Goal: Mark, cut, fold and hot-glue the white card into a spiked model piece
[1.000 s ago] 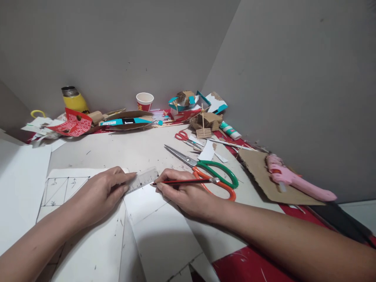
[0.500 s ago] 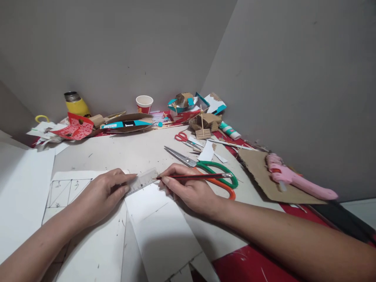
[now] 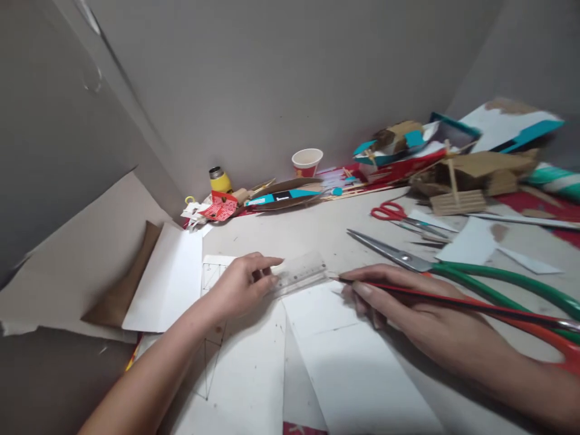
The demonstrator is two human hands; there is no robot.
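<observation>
My left hand (image 3: 247,284) pinches the near-left end of a clear plastic ruler (image 3: 303,269) between thumb and forefinger. The ruler lies across the top edge of a white card strip (image 3: 357,356), which bears a faint pencil line. In my right hand (image 3: 408,308) is a red-and-black pencil (image 3: 435,296), its tip close to the ruler's right end. Beneath my left forearm lies a white sheet (image 3: 254,368) with drawn boxes and diagonals. Large scissors (image 3: 408,260) with green and orange handles lie beyond and partly under my right hand.
Small red-handled scissors (image 3: 389,211) and paper scraps (image 3: 471,241) lie at the right. Along the wall stand a yellow bottle (image 3: 220,180), a paper cup (image 3: 307,162) and cardboard pieces (image 3: 489,169). Large folded card (image 3: 99,254) rises at the left.
The view has swung left, so things appear further right and the pink glue gun is out of sight. Both hands keep hold of the ruler and pencil.
</observation>
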